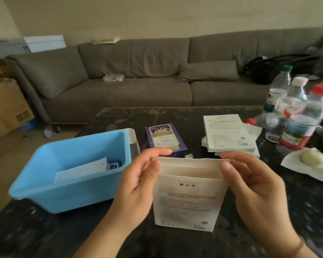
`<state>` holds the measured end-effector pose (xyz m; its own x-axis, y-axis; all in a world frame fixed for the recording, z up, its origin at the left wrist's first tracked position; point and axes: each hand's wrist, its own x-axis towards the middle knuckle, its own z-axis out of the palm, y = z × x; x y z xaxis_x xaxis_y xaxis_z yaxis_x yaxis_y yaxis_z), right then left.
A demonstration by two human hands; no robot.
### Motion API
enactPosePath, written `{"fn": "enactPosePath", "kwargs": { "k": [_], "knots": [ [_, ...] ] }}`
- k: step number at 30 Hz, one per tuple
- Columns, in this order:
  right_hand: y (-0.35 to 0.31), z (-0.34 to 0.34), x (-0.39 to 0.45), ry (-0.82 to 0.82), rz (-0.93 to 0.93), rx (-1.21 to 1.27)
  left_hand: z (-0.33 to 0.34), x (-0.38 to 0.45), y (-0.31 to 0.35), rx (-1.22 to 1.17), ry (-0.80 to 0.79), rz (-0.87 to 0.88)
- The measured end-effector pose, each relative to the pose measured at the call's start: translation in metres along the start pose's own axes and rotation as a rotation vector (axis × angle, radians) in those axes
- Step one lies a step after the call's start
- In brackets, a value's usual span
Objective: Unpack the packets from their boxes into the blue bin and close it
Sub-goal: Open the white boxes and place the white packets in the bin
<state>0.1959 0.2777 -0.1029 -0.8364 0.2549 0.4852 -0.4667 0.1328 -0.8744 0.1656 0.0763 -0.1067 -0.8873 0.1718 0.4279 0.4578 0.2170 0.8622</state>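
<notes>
- White box [186,200] stands upright on the bench [268,211], between both hands, top flap open; opening faces the person so contents can be reached.
- Left hand [136,185] pinches the left top edge of the box, thumb in front, fingers behind; right hand [250,185] pinches the right top edge the same way. Hands sit apart, one per corner, likely spreading the mouth wide.
- Inside of box: pale cardboard layers visible, can't tell if packets remain in it.
- Blue bin [67,183] just left of the left hand, open, no lid on; a white packet [82,170] and a small blue-white item [115,165] lie inside. Bin kept close for a short drop.
- Clear lid-like piece [133,140] leans behind the bin's far right corner; probably the lid, not sure.
- Purple box [166,139] lies flat just beyond the hands, apparently waiting its turn.
- Stack of white boxes [229,135] beyond the right hand.
- Water bottles [296,112] far right of the right hand; one lies on its side.
- Sofa [138,81] beyond the bench.
- Judgement: mid-task, unpacking ongoing, closing not yet done.
</notes>
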Motion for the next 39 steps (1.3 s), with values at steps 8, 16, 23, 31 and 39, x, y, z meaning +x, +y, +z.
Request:
{"fn": "enactPosePath", "kwargs": {
  "k": [8,16,23,31,39],
  "knots": [
    [0.01,-0.007,-0.001,-0.107,-0.153,-0.031,-0.01,0.008,-0.007,-0.649,-0.171,-0.235],
    [0.018,-0.006,-0.002,-0.088,-0.041,0.049,-0.01,0.014,-0.014,-0.742,-0.235,-0.253],
    [0.013,-0.002,-0.002,-0.052,-0.079,-0.052,0.001,0.011,-0.012,-0.607,-0.061,-0.213],
    [0.016,-0.007,-0.001,-0.075,-0.16,-0.073,0.009,0.007,-0.01,-0.562,-0.012,-0.165],
    [0.023,-0.014,-0.004,-0.184,-0.263,-0.127,0.011,0.003,-0.009,-0.51,-0.012,-0.063]
  ]
}}
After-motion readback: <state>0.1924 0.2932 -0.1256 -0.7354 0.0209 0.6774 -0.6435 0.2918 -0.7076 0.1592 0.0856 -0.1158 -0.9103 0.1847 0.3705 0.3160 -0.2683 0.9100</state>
